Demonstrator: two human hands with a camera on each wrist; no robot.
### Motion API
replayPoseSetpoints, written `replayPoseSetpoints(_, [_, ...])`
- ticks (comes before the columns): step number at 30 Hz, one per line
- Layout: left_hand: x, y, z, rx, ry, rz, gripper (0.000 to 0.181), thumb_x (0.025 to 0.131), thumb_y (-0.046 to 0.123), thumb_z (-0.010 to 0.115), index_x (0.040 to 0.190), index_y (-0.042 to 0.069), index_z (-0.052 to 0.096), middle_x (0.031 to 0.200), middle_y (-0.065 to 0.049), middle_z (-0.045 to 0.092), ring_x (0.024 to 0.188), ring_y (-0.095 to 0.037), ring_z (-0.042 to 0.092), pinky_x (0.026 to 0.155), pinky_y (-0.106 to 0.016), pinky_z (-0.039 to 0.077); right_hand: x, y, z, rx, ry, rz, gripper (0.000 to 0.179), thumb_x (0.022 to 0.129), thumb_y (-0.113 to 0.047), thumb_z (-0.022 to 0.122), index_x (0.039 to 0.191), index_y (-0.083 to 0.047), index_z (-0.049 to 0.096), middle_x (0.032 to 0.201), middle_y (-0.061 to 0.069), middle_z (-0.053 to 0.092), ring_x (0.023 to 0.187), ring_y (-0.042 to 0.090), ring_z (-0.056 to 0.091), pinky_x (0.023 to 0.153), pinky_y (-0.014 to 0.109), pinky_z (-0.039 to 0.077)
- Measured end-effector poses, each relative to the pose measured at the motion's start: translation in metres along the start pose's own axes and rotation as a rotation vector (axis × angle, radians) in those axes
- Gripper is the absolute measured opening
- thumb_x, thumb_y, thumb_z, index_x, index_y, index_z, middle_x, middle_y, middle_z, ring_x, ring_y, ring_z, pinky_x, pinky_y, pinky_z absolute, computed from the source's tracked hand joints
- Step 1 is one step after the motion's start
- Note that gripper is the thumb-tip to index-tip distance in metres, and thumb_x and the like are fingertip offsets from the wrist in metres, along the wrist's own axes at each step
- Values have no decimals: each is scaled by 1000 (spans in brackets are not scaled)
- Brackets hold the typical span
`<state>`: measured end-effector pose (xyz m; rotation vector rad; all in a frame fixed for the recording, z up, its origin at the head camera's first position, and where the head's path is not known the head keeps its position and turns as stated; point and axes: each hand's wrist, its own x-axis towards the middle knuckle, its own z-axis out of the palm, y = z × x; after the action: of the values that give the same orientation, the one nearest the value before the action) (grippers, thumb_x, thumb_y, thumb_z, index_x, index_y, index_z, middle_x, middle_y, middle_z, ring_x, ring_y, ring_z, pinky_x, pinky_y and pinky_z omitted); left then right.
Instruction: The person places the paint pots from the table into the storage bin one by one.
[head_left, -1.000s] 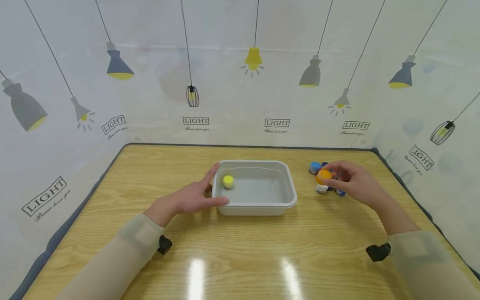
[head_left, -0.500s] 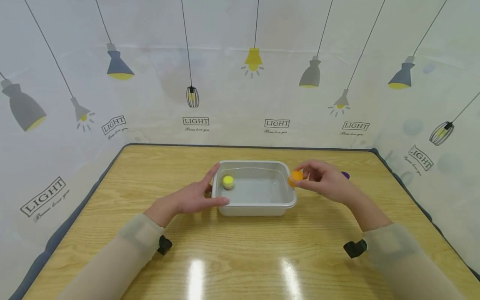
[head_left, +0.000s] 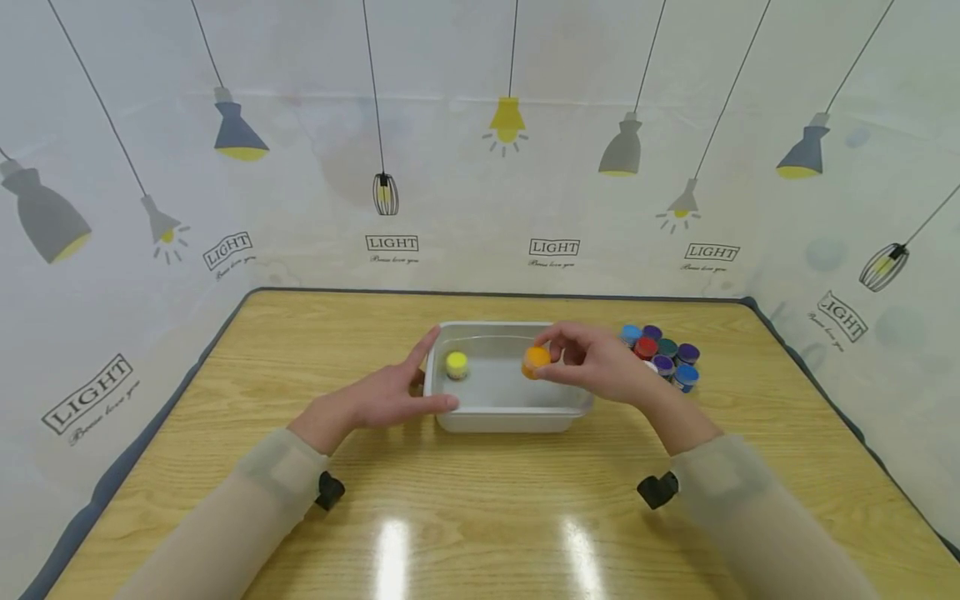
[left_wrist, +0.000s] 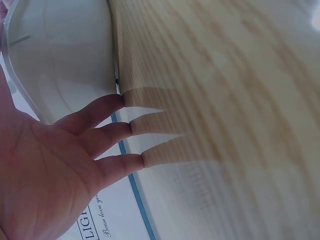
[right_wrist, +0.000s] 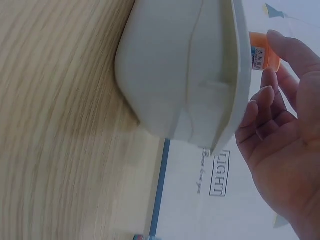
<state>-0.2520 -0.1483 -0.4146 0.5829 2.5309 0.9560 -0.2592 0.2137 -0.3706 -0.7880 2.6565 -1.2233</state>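
Note:
A light grey plastic tub (head_left: 495, 422) stands on the wooden table. In it, near the left wall, sits a small jar with a yellow lid (head_left: 457, 365). My left hand (head_left: 382, 395) rests against the tub's left end, thumb on the front rim; the left wrist view shows its straight fingers (left_wrist: 107, 131) down at the table top. Over the tub's right half, my right hand (head_left: 600, 363) pinches an orange paint jar (head_left: 536, 363) between thumb and fingers. The right wrist view shows this labelled orange paint jar (right_wrist: 265, 51) above the rim, its lower end behind the tub wall.
To the tub's right stands a cluster of several small paint jars, among them a red-lidded jar (head_left: 645, 347), a blue-lidded jar (head_left: 686, 378) and a purple-lidded jar (head_left: 687, 354). My right forearm partly covers a white one. A lamp-printed sheet (head_left: 465, 208) closes off the table's back and sides.
My right hand has carried the orange paint jar leftward from the cluster, across the tub's right rim, to above the tub. The left hand and the tub have stayed put.

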Motion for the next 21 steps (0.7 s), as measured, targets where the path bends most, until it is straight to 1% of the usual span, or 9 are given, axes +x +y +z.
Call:
replayPoseSetpoints(5, [0, -1, 0, -8, -6, -4, 120, 97, 74, 69, 175, 41, -16, 162, -22, 57, 148, -35, 59, 127, -61, 40, 13, -9, 12, -17, -21, -26, 31, 98, -25, 86, 126, -19, 75, 99, 2, 65, 80, 23, 55, 65, 25, 42])
replayPoseSetpoints(10, [1, -1, 0, -6, -7, -6, 119, 97, 76, 68, 174, 42, -16, 163, -22, 57, 147, -36, 59, 126, -61, 41, 26, -17, 23, -7, -70, -42, 30, 99, -26, 85, 126, -20, 75, 99, 2, 65, 80, 22, 54, 68, 25, 42])
replayPoseSetpoints(15, [1, -1, 0, -7, -4, 4, 118, 97, 76, 67, 174, 42, -16, 162, -22, 58, 145, -35, 61, 124, -61, 43, 39, -17, 36, 34, -100, -70, 30, 99, -23, 85, 127, -17, 75, 98, 3, 66, 81, 22, 55, 70, 25, 46])
replayPoseSetpoints(21, [0, 0, 0, 0, 0, 2, 118, 98, 75, 67, 175, 42, -16, 161, -22, 58, 144, -34, 61, 123, -60, 45, 50, -19, 50, 25, -123, -70, 29, 98, -24, 86, 125, -18, 76, 96, 1, 68, 79, 20, 57, 70, 26, 49])
